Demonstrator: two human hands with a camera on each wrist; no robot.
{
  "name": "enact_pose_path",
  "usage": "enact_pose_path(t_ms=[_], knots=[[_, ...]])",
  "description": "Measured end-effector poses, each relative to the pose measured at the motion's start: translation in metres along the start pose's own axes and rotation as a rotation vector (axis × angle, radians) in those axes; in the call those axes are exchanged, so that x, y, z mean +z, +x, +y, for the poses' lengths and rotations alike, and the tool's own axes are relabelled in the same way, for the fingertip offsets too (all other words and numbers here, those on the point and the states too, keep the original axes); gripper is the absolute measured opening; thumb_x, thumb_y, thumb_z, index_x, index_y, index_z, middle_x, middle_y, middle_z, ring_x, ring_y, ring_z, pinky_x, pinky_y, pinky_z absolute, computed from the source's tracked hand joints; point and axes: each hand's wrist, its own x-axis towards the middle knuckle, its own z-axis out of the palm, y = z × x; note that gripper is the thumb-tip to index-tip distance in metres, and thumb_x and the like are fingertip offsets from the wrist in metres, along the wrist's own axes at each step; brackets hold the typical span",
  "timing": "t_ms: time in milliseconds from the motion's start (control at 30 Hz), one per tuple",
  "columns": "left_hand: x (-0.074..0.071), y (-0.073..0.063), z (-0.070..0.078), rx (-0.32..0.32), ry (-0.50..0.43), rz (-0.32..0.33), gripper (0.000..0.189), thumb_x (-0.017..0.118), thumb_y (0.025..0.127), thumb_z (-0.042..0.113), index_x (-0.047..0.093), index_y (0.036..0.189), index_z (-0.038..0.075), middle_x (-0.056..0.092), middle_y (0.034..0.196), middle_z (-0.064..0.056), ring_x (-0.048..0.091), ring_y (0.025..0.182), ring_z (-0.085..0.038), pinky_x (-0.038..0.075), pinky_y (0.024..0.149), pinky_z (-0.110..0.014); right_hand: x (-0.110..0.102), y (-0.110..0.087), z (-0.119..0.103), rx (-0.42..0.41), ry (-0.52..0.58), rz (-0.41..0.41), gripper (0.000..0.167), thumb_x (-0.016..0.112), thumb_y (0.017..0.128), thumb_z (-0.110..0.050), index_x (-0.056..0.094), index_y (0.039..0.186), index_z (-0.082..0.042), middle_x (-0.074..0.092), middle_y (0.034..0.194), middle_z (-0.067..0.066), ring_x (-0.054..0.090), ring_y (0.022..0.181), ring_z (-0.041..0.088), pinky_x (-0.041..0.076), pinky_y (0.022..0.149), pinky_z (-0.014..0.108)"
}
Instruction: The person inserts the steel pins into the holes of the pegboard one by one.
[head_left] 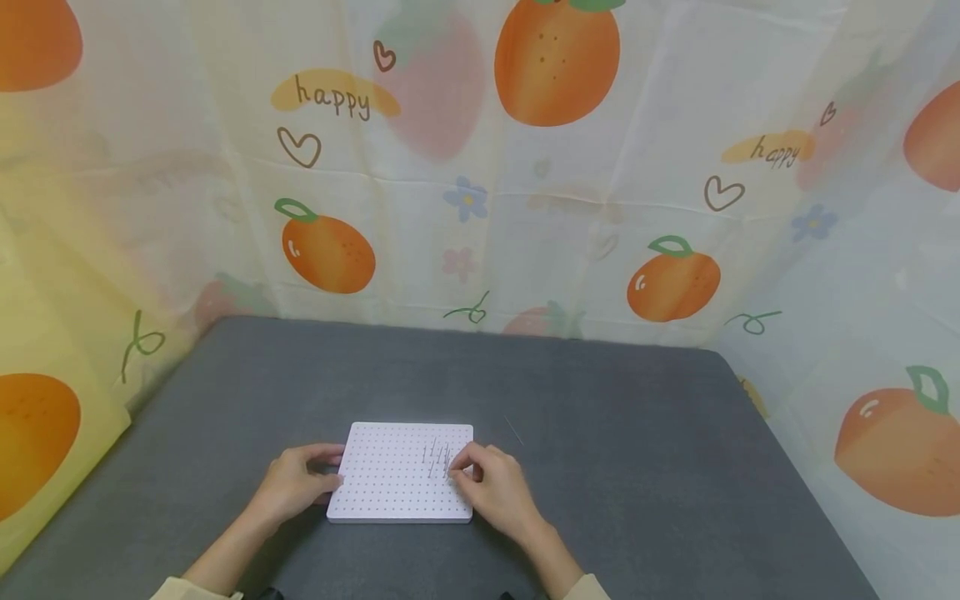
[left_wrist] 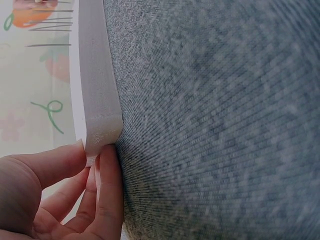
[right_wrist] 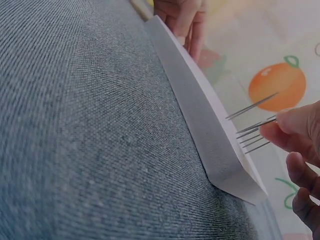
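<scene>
A white board (head_left: 382, 487) with a grid of small holes lies flat on the grey table. My left hand (head_left: 291, 483) grips its left edge, thumb at the upper rim and fingers against the side in the left wrist view. Several thin metal needles (right_wrist: 252, 105) stand up from the board's right half. Over that part, my right hand (head_left: 497, 490) pinches one needle between thumb and index finger, close beside the standing ones. Its lower end overlaps the others in the right wrist view. The other right fingers are loosely bent.
One loose needle (head_left: 513, 430) lies on the grey tabletop (head_left: 637, 467), just past the board's upper right corner. A curtain (head_left: 540, 217) printed with oranges hangs behind the table and along both sides.
</scene>
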Motion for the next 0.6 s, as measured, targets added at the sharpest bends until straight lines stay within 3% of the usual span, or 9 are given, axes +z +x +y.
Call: enact_pose_path(t_ms=[600], knots=[[0.0005, 0.0007, -0.0012, 0.006, -0.014, 0.004, 0.045, 0.066, 0.075, 0.001, 0.057, 0.119, -0.003, 0.062, 0.108, -0.020, 0.063, 0.073, -0.016, 0.056, 0.060, -0.032, 0.0044, -0.0003, -0.0045, 0.011, -0.072, -0.036, 0.011, 0.068, 0.075, -0.015, 0.062, 0.076, -0.024, 0.043, 0.058, -0.016, 0.037, 0.057, -0.002, 0.029, 0.049, 0.012]])
